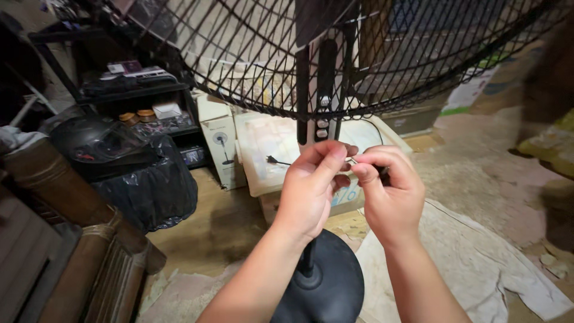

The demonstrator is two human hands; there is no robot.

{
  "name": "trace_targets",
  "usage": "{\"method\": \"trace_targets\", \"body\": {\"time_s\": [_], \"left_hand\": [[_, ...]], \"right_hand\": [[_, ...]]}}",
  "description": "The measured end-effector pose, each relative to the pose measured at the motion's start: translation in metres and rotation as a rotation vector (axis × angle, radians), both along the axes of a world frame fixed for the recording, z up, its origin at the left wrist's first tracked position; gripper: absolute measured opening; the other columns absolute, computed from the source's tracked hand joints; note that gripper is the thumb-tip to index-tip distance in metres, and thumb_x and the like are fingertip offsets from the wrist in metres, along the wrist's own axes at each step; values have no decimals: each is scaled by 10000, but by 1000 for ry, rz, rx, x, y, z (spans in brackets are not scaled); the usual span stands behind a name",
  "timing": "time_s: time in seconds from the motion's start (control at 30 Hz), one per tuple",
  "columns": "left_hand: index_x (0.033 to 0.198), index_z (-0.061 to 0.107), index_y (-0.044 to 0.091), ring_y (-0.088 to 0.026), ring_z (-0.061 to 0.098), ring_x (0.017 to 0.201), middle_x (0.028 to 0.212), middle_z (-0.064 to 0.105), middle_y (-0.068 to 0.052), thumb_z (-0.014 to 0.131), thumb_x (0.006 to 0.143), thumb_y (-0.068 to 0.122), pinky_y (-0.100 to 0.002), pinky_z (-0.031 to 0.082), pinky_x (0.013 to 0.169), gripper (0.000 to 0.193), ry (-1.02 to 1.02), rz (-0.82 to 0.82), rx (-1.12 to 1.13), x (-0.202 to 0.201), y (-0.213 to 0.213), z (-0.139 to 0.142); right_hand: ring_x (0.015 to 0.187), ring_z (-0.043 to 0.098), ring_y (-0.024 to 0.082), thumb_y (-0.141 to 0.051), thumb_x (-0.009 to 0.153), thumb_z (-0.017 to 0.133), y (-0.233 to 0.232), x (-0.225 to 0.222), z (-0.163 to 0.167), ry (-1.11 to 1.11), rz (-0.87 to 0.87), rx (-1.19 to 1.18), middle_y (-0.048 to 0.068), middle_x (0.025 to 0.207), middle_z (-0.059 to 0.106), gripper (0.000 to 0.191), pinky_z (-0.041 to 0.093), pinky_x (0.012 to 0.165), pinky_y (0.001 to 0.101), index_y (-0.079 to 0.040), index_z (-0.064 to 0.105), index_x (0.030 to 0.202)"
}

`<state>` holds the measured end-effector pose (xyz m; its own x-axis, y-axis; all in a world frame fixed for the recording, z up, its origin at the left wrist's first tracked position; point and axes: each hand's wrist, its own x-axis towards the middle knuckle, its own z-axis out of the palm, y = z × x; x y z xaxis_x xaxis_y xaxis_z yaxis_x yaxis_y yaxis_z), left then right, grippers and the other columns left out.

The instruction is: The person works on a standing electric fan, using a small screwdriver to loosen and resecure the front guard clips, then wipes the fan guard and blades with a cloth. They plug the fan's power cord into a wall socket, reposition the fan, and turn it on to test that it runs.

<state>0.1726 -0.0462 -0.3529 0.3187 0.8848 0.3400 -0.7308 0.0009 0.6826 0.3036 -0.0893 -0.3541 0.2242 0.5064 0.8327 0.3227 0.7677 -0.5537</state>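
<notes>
- Our left hand [311, 188] and right hand [388, 191] pinch a small metal piece [353, 160] together.
- Behind them we see the black fan grille [251, 66] and round base [329, 287].

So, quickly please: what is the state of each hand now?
Left hand: closed, fingertips pinching a small thin metal part in front of the fan.
Right hand: closed, pinching the same part, with something dark in the fingers.

white upright fan carton [219, 146], flat pale box [269, 152] beside it
</notes>
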Motion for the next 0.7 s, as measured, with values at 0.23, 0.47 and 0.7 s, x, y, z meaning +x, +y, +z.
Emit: {"method": "trace_targets", "body": {"time_s": [0.23,0.47,0.7], "left_hand": [[1217,663,31,-118,653,1021,1127,693,-33,726,1073,144,-286,569,929,194,78,266,328,10,1,-29],[1202,657,34,-108,626,1009,1105,674,-24,709,1084,128,-274,545,930,160,71,285,323,13,3,-30],[1090,622,36,-131,632,1263,1337,608,-29,679,1092,125,-301,511,1136,105,76,647,600,8,9,3]], "right_hand": [[695,533,65,-136,1045,725,-8,-4,-23,346,299,-327,-11,898,658,108,425,598,226,-31,718,1070],[615,464,47,-123,1033,706,-11,-10,-26,364,233,-418,-28,755,588,138,342,516,229,-17,754,1107],[687,530,36,-103,1031,753,9,-10,6,373,9,-196,-44,854,655,150,415,586,215,-22,733,1156]]}}
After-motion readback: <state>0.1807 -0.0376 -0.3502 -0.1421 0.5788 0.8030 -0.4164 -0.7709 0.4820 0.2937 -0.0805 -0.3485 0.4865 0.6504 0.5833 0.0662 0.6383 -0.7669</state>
